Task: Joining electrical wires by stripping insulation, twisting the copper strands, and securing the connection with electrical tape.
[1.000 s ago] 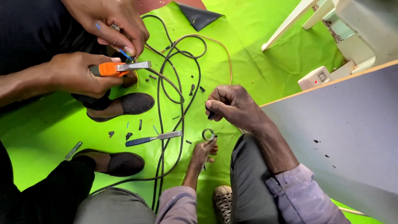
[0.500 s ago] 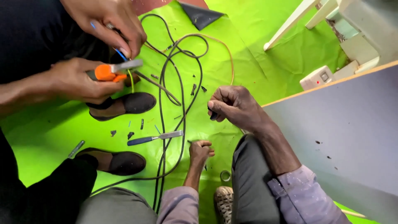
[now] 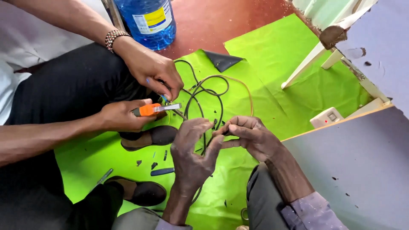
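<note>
My right hand (image 3: 251,137) is closed, pinching the end of a black cable (image 3: 203,94) that loops over the green mat (image 3: 272,64). Fingers spread, my left hand (image 3: 192,154) is raised beside it, its fingertips touching the right hand's fingertips at the cable end. It grips nothing that I can see. Opposite me, a co-worker's hand (image 3: 121,116) holds orange-handled cutters (image 3: 154,109). The co-worker's other hand (image 3: 154,70) pinches thin wires at the cutter's jaws.
A blue water bottle (image 3: 149,19) stands at the back. A white socket box (image 3: 326,117) lies by a grey board (image 3: 353,170) on the right, with white chair legs (image 3: 313,57) behind. A blue-handled tool (image 3: 162,171), insulation scraps and two dark shoes (image 3: 150,136) lie on the mat.
My left hand has come up from near my knee to meet the right hand at the cable end. The view has tilted up, bringing the bottle in. The co-worker keeps cutting.
</note>
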